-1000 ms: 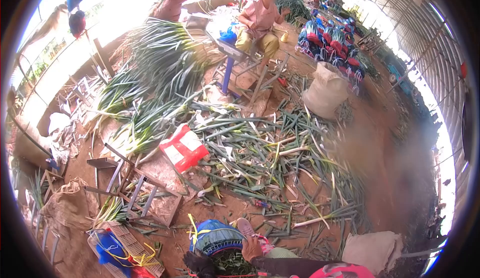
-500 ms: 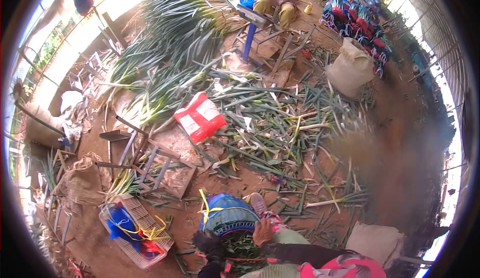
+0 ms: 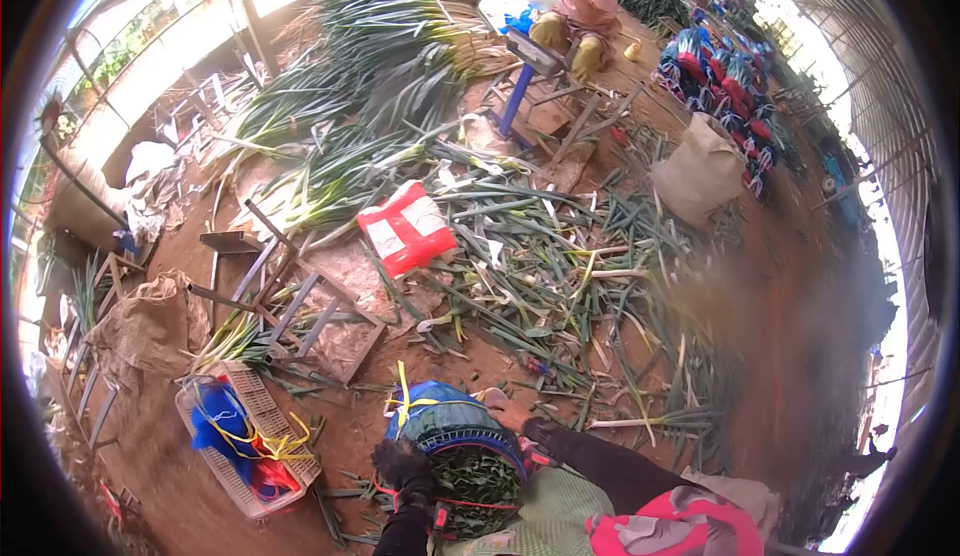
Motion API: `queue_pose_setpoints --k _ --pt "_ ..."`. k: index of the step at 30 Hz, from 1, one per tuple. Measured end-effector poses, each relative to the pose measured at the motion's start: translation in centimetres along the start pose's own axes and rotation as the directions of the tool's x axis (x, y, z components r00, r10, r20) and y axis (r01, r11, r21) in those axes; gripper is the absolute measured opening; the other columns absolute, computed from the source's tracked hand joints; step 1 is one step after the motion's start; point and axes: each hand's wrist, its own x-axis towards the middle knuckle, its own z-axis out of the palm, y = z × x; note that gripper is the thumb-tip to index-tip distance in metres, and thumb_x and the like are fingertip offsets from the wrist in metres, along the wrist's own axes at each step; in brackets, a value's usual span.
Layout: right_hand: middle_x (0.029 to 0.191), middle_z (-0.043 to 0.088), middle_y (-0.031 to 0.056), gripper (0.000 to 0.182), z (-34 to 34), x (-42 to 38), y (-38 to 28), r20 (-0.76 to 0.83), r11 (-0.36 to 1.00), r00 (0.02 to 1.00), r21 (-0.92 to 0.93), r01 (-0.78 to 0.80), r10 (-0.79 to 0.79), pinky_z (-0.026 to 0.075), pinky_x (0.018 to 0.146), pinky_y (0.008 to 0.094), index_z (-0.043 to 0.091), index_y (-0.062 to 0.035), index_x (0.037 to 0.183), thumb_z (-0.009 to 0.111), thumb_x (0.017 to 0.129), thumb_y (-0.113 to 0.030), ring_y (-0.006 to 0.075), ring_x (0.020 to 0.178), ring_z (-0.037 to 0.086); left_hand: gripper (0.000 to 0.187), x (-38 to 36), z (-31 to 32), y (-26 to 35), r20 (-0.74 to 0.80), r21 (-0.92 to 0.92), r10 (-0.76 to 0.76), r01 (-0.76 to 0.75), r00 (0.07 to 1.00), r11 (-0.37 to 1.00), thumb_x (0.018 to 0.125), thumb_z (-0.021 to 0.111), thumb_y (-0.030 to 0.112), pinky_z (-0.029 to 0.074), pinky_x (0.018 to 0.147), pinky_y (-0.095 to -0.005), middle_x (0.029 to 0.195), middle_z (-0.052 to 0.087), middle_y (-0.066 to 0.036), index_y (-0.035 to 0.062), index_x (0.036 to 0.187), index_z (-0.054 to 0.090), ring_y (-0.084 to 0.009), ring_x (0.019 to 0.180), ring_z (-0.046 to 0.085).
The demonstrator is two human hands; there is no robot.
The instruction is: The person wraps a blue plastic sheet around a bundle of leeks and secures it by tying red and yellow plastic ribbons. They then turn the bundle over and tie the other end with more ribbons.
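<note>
A round blue basket [image 3: 448, 404] lies tipped in front of me, its mouth facing my lap. Dark green cut leaves [image 3: 478, 478] fill the mouth. Yellow strapping [image 3: 432, 402] crosses the outside, and a thin red cord runs near the opening. My left hand [image 3: 402, 462], in a dark glove, is closed on the left rim. My right hand [image 3: 510, 414], bare below a dark sleeve, reaches along the basket's right far side with its fingers stretched out; the fingertips are hard to make out beside a shoe.
A beige crate [image 3: 255, 381] with blue and red material stands at left. Beyond are a metal frame stool [image 3: 325, 331], a red-and-white bag [image 3: 408, 228], scattered leek stalks [image 3: 545, 276] and a large leek pile [image 3: 370, 66]. A sack [image 3: 700, 171] stands right; another person [image 3: 585, 11] sits far back.
My right hand has moved from the basket's near rim forward along its right side. The mouth with leaves shows more fully. My left hand stays on the rim; the view has shifted slightly.
</note>
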Motion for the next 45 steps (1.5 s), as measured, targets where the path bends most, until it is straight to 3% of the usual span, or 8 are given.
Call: queue_pose_setpoints --k 9,17,25,28,31,37,40,45 --pt "0.085 0.065 0.0225 0.028 -0.4 5.9 -2.9 0.271 0.887 0.934 -0.336 0.318 -0.232 0.049 0.074 0.0459 0.067 -0.0018 0.09 0.057 0.065 -0.009 0.0393 0.085 0.063 0.045 0.3 5.0 -3.3 -0.192 -0.047 0.085 -0.096 0.978 0.994 0.086 0.049 0.035 0.034 0.097 -0.0517 0.11 0.053 -0.026 -0.004 0.107 0.053 -0.0441 0.109 0.047" --pt "0.092 0.064 0.0186 0.024 -3.0 2.5 -6.8 0.185 0.978 0.967 -0.139 -0.153 0.177 0.045 0.074 0.0466 0.061 -0.0071 0.091 0.054 0.07 -0.015 0.0385 0.091 0.059 0.046 -0.1 7.1 -4.4 -0.284 -0.023 0.073 -0.083 0.956 0.996 0.085 0.049 0.036 0.032 0.099 -0.0521 0.109 0.054 -0.026 -0.0042 0.107 0.052 -0.0434 0.111 0.046" --pt "0.078 0.059 0.016 0.017 -0.9 0.5 -4.4 -0.087 0.969 0.965 -0.016 0.247 -0.248 0.042 0.067 0.0444 0.063 -0.0052 0.075 0.061 0.068 -0.02 0.0341 0.081 0.058 0.049 -0.2 4.1 -3.5 -0.175 -0.019 0.027 -0.03 0.984 0.999 0.089 0.047 0.037 0.03 0.105 -0.0478 0.121 0.052 -0.026 -0.0042 0.115 0.053 -0.0414 0.118 0.045" --pt "0.087 0.062 0.0137 0.023 0.1 -1.1 -4.0 0.009 0.958 0.97 -0.153 0.241 -0.243 0.046 0.073 0.0428 0.063 -0.0104 0.092 0.055 0.081 -0.029 0.033 0.086 0.06 0.045 -0.2 2.5 -3.7 -0.116 -0.051 0.066 -0.072 0.991 0.996 0.088 0.048 0.035 0.033 0.1 -0.0489 0.115 0.053 -0.026 -0.0036 0.11 0.054 -0.0414 0.112 0.047" --pt "0.089 0.063 0.0147 0.026 0.2 -3.5 -4.6 0.068 0.911 0.942 -0.244 0.334 -0.327 0.047 0.074 0.0435 0.062 -0.0113 0.098 0.051 0.087 -0.032 0.0337 0.088 0.061 0.034 0.2 4.2 -5.4 -0.329 -0.049 0.167 -0.193 0.929 0.98 0.08 0.056 0.03 0.037 0.088 -0.0508 0.096 0.052 -0.024 -0.0011 0.092 0.051 -0.0421 0.095 0.049" --pt "0.083 0.06 0.0142 0.022 0.4 -13.0 -7.9 0.101 0.98 0.979 -0.076 0.183 -0.175 0.045 0.068 0.0413 0.057 -0.0093 0.092 0.05 0.089 -0.03 0.0316 0.08 0.061 0.039 -0.6 3.3 -9.9 -0.196 -0.155 0.264 -0.296 0.944 0.943 0.084 0.055 0.036 0.041 0.084 -0.0496 0.095 0.059 -0.023 -0.0003 0.098 0.057 -0.0426 0.092 0.054" --pt "0.079 0.058 0.013 0.022 1.3 -17.5 -7.5 0.092 0.998 0.994 -0.02 0.058 -0.056 0.045 0.066 0.0399 0.056 -0.0089 0.091 0.052 0.088 -0.031 0.0306 0.076 0.06 0.036 -0.4 0.5 -12.4 0.21 -0.32 0.427 -0.351 0.88 0.88 0.079 0.06 0.038 0.046 0.073 -0.0472 0.084 0.062 -0.021 0.0031 0.088 0.062 -0.0396 0.082 0.059" --pt "0.077 0.058 0.0134 0.024 0.4 -22.5 -7.0 0.046 0.999 0.999 0.044 -0.017 0.015 0.044 0.064 0.042 0.056 -0.0098 0.091 0.053 0.088 -0.033 0.0324 0.075 0.059 0.029 -3.9 -1.5 -10.6 0.179 -0.447 0.521 -0.403 0.835 0.799 0.074 0.065 0.031 0.044 0.059 -0.0452 0.062 0.054 -0.019 0.0026 0.069 0.058 -0.037 0.061 0.057"
